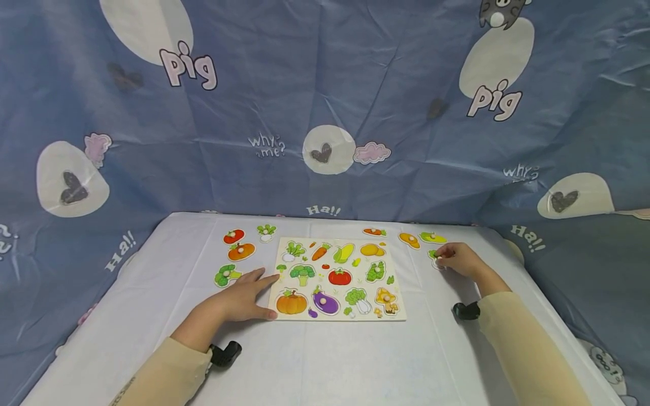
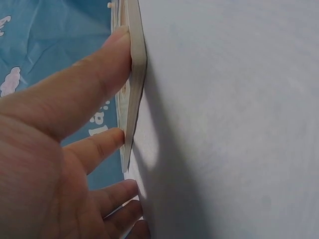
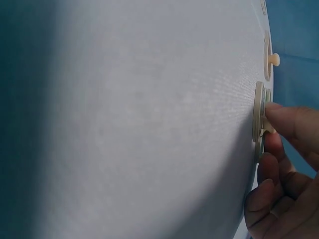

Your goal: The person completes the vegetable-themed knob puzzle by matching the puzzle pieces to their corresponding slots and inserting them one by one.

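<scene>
- Puzzle board (image 1: 325, 279), pale, printed with vegetables: lay flat mid-way along the white surface (image 1: 335, 361).
- Left hand (image 1: 242, 299): fingers were straight and spread; thumb and forefinger touched the board's left side.
- Right hand (image 1: 459, 260): fingers were curled, pinching a green-and-white piece (image 1: 432, 254) that stood to the right of the board.
- Seated in the board: eggplant piece (image 1: 329, 306), leafy green piece (image 1: 376, 274), mushroom piece (image 1: 385, 295).
- Loose, left side: tomato piece (image 1: 234, 237), pumpkin piece (image 1: 241, 252), broccoli piece (image 1: 225, 275) and radish piece (image 1: 266, 230) lay near the board.
- Loose, far right: carrot piece (image 1: 373, 232), potato piece (image 1: 409, 241) and corn piece (image 1: 433, 238) lay face up.
</scene>
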`<state>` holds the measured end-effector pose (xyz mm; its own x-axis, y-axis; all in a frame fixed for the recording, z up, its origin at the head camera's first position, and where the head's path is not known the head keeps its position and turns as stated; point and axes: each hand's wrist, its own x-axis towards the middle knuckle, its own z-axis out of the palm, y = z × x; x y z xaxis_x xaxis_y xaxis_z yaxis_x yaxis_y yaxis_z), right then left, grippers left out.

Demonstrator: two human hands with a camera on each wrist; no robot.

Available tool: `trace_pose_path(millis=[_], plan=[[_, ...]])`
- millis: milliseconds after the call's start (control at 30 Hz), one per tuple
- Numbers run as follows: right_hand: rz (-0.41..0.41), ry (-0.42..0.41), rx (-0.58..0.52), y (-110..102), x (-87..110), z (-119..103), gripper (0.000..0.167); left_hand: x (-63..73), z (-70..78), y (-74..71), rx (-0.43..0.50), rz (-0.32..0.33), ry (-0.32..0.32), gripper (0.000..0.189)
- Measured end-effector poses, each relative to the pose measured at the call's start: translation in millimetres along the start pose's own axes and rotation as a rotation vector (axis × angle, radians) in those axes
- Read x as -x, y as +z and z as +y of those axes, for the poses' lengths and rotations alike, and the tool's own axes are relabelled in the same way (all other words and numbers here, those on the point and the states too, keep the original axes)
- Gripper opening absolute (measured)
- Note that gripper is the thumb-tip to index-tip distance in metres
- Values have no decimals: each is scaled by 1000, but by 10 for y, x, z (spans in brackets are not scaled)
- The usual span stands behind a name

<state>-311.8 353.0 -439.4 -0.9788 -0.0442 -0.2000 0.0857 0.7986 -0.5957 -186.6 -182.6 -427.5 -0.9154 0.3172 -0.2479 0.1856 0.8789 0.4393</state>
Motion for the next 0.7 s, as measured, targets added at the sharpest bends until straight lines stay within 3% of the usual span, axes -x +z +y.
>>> trace_pose_path(millis=[700], plan=[[-33,-30,25,-9,53,-57,15,-12,-6,11,-25,6,-2,96]])
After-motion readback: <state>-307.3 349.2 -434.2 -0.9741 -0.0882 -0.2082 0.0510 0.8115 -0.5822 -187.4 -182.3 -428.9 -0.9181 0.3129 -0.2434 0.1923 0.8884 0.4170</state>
